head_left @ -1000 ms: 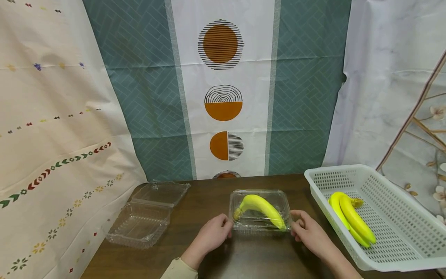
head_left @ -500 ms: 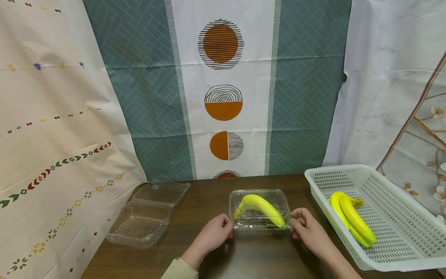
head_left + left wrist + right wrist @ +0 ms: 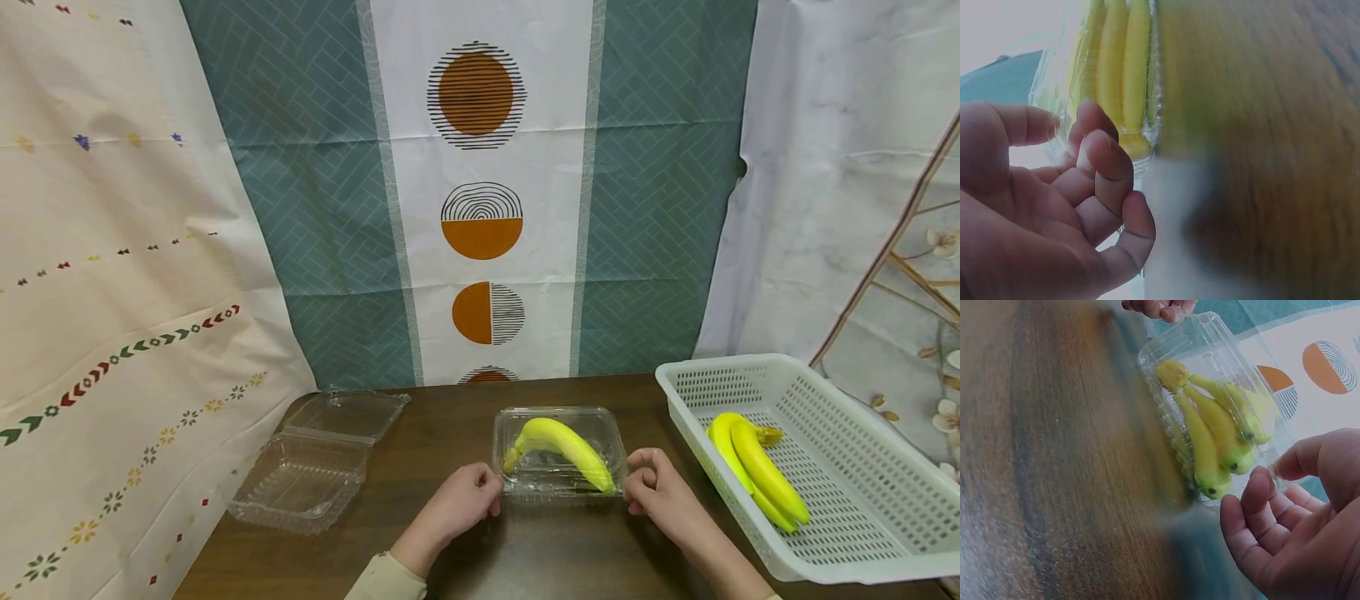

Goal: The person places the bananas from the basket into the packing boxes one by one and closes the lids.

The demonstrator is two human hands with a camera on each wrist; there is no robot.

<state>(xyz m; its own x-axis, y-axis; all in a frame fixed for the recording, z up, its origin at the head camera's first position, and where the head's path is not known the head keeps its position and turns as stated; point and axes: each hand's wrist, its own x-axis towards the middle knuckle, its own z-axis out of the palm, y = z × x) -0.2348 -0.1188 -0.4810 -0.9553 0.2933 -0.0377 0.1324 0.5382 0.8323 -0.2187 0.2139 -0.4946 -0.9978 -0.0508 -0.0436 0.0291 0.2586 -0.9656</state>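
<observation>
In the head view, the transparent box [image 3: 543, 488] sits on the counter [image 3: 435, 429] at 12 o'clock from the person, squarely between the two hands, its long axis running from 9 to 3 o'clock. The left hand [image 3: 463, 502] pinches its corner at 7 o'clock and the right hand [image 3: 663, 498] its corner at 5 o'clock, so neither is nearer. The lid looks closed over a yellow banana bunch [image 3: 564, 446], whose stem points to about 8 o'clock. From the left hand, a second transparent box [image 3: 300, 487] stands well apart at 10 o'clock, its lid folded back toward 1 o'clock. From the right hand, a white basket [image 3: 870, 573] holding loose bananas [image 3: 765, 475] stands near at 3 o'clock. Nothing appears to lie between the hands and the box; the basket seems the tighter neighbour. In the left wrist view, the box extends toward 12 o'clock from the thumb and forefinger at its edge, the other fingers curling in below it; whether they touch the wall I cannot tell. In the right wrist view, three bananas show through the plastic, joined at a stem toward 11 o'clock; the thumb and forefinger grip the corner at 5 o'clock.
</observation>
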